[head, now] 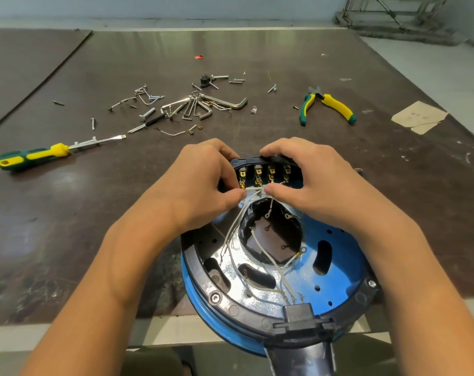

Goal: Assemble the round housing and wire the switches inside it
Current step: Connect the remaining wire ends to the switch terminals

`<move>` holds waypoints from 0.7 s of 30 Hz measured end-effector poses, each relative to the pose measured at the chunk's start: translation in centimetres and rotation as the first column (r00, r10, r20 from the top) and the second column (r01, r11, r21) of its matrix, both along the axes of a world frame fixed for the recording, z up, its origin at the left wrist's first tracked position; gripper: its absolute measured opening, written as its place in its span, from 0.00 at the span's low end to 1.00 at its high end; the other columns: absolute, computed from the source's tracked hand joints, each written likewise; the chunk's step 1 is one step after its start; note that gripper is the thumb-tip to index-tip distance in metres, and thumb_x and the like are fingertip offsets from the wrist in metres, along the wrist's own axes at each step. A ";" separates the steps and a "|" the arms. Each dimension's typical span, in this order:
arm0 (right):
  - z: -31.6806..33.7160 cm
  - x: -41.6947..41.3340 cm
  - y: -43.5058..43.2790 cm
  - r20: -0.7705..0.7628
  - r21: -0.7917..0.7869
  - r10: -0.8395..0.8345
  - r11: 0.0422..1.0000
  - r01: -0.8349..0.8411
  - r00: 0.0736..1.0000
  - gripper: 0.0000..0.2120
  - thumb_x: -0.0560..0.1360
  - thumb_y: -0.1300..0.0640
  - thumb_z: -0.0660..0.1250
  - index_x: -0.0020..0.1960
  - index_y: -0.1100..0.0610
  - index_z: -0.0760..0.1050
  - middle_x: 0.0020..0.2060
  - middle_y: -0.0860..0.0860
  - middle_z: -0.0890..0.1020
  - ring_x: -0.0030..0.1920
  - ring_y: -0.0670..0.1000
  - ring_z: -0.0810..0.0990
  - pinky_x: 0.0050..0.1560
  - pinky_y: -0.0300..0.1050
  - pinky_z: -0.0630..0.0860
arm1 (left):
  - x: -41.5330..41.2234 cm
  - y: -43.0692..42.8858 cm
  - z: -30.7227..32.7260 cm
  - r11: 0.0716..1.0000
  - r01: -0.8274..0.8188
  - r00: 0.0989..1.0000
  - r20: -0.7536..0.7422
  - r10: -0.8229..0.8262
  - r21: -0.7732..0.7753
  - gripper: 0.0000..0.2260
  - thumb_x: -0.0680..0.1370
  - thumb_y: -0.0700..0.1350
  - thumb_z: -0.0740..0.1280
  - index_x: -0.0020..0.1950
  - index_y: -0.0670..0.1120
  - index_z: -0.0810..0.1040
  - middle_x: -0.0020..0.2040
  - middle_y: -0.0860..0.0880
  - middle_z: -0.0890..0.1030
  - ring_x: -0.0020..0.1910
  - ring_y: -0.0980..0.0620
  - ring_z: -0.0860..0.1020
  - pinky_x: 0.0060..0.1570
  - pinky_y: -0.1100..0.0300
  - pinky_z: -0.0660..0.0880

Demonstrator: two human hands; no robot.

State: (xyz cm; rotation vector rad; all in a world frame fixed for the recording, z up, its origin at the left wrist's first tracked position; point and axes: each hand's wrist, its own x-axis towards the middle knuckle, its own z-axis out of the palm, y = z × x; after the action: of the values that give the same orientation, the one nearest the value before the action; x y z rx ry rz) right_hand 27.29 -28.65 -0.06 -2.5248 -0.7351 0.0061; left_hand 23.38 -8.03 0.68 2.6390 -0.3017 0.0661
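A round blue housing (341, 270) with a black rim and shiny metal inner plate lies at the table's near edge. At its far side stands a black switch block (265, 169) with several brass terminals. My left hand (203, 183) grips the block's left end, thumb and fingers pinching a white wire at a terminal. My right hand (306, 180) grips the block's right end, fingers curled over its top and thumb pressing near the wires. White wires (260, 248) with ring lugs run loosely across the central opening to a black connector (298, 310) at the near rim.
On the dark table lie a green-yellow screwdriver (32, 157) at left, green-yellow pliers (328, 104) at right, and a scatter of hex keys, screws and clips (192, 104) beyond my hands. A cardboard scrap (417, 116) sits far right.
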 end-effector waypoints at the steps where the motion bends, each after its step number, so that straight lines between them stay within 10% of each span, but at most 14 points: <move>1: 0.0 0.0 0.0 0.000 0.000 0.001 1.000 -0.001 1.000 0.23 0.75 0.47 0.72 0.68 0.43 0.72 0.59 0.43 0.78 0.60 0.46 0.76 0.58 0.56 0.77 | 0.0 0.0 0.0 1.000 -0.001 1.000 0.001 0.001 -0.003 0.04 0.74 0.48 0.74 0.40 0.51 0.87 0.58 0.54 0.76 0.51 0.60 0.73 0.43 0.76 0.63; 12: -0.3 0.1 0.0 0.008 -0.003 0.007 1.000 -0.007 1.000 0.23 0.75 0.48 0.72 0.68 0.43 0.71 0.59 0.43 0.77 0.60 0.46 0.76 0.58 0.56 0.77 | 0.5 0.1 -0.6 0.998 -0.054 0.997 0.062 0.055 -0.028 0.06 0.74 0.50 0.73 0.39 0.50 0.87 0.56 0.56 0.79 0.47 0.62 0.74 0.43 0.75 0.66; 21: -0.8 0.3 0.1 0.083 -0.098 0.016 0.995 -0.008 0.996 0.26 0.75 0.44 0.70 0.71 0.43 0.68 0.60 0.43 0.76 0.60 0.47 0.75 0.51 0.49 0.72 | 0.5 -0.2 -0.8 0.996 -0.060 0.989 0.133 0.068 -0.061 0.08 0.72 0.49 0.73 0.34 0.49 0.86 0.51 0.54 0.82 0.41 0.69 0.72 0.51 0.55 0.77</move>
State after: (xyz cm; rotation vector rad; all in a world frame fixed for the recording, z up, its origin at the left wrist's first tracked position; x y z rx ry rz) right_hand 27.55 -28.51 -0.85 -2.6272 -0.8013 -0.0616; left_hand 23.91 -8.22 -0.17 2.5919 -0.2560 0.2713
